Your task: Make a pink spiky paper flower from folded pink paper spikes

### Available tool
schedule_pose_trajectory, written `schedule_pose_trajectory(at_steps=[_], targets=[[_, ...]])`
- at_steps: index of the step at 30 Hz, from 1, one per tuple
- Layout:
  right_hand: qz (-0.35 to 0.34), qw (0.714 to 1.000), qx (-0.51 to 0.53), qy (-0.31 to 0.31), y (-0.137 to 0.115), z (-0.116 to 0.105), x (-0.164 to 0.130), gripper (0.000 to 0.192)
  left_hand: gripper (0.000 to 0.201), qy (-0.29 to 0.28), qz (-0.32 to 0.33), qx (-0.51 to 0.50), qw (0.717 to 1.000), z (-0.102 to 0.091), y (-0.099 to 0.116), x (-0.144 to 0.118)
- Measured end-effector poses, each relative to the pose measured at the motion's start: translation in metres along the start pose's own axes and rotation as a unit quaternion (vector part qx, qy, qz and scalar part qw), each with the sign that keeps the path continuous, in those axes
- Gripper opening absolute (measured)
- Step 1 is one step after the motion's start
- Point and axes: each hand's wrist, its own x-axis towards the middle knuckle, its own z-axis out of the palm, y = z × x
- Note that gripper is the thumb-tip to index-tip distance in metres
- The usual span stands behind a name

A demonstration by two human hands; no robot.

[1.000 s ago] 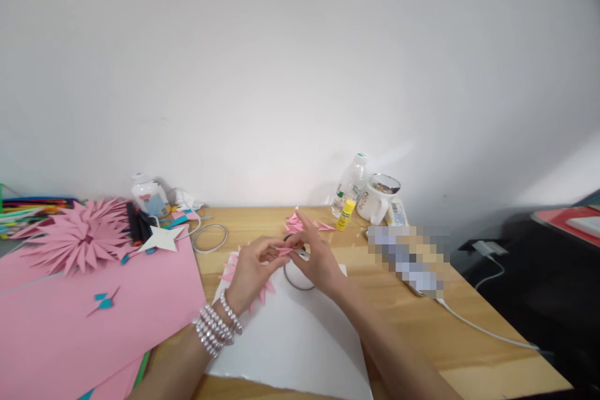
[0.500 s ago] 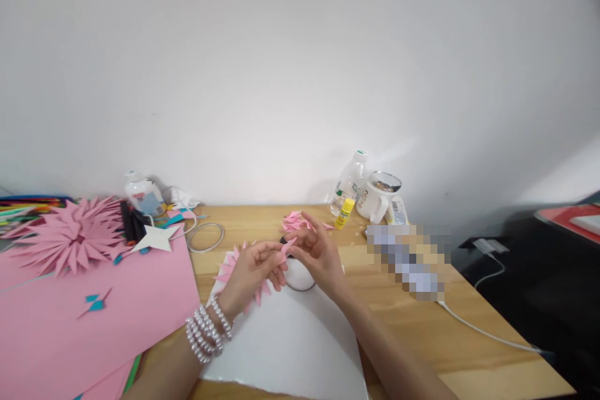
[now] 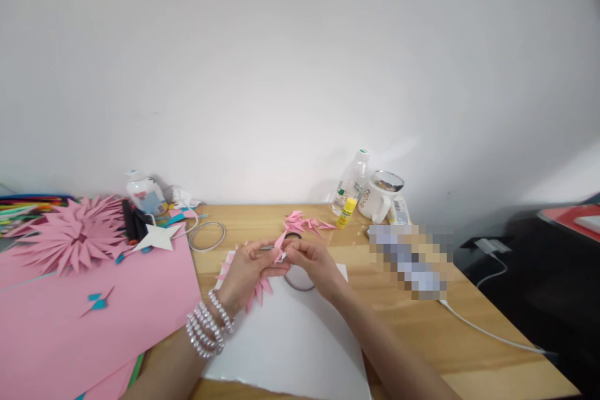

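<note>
Between the fingertips of my left hand (image 3: pixel 248 272), pearl bracelets at the wrist, is a small folded pink paper piece (image 3: pixel 280 243), its point upward. My right hand (image 3: pixel 316 262) pinches the lower end of the same piece, where a bit of white shows. Both hands are closed and hover over a white board (image 3: pixel 290 344). Partly hidden behind my left hand, a spiky pink paper shape (image 3: pixel 259 293) lies on the board. A round dark-rimmed ring (image 3: pixel 300 289) shows under my right hand. Loose pink folded pieces (image 3: pixel 295 221) lie beyond the hands.
A yellow glue stick (image 3: pixel 346 213), a clear bottle (image 3: pixel 352 181) and a white mug (image 3: pixel 374 203) stand at the back right. Pink sheets (image 3: pixel 140 300), a large spiky pink paper flower (image 3: pixel 77 234) and a white star (image 3: pixel 160 237) lie left. A cable (image 3: pixel 487 333) crosses the right edge.
The fingers of my right hand have come down and closed on the lower end of the pink paper piece. The piece now points more upward, and more loose pink pieces show behind.
</note>
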Motion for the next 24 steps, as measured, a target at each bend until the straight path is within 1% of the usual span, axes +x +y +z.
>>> schedule_pose_trajectory(at_steps=[3,5,7,10,15,20,24], targets=[[-0.001,0.999,-0.035,0.02,0.0004,0.0004,0.001,0.027,0.034,-0.017,-0.001,-0.006,1.0,0.0004,-0.0007,-0.0003],[-0.001,0.999,-0.04,0.012,0.0008,-0.0004,0.0018,0.026,0.032,-0.024,0.005,-0.014,1.0,0.0002,-0.0013,0.0],[0.004,0.999,-0.035,0.001,0.0008,-0.0011,0.0021,0.023,0.028,-0.02,0.009,-0.019,1.0,0.0001,-0.002,0.0004],[0.014,1.0,-0.023,0.001,0.0003,-0.0008,0.0017,0.02,0.027,-0.006,0.015,-0.026,1.0,0.0002,-0.0033,0.0006],[0.02,1.0,-0.01,0.0,0.0014,0.0002,0.0014,0.024,0.029,-0.004,0.019,-0.037,0.999,0.0002,-0.0068,0.0014],[0.013,0.998,-0.061,0.013,0.004,0.0001,0.0027,0.021,0.029,-0.001,0.014,-0.038,0.999,-0.0005,-0.0097,0.0025],[0.012,0.997,-0.075,0.024,0.0067,0.0,0.0038,0.017,0.026,0.002,0.007,-0.042,0.999,0.0002,-0.009,0.0019]])
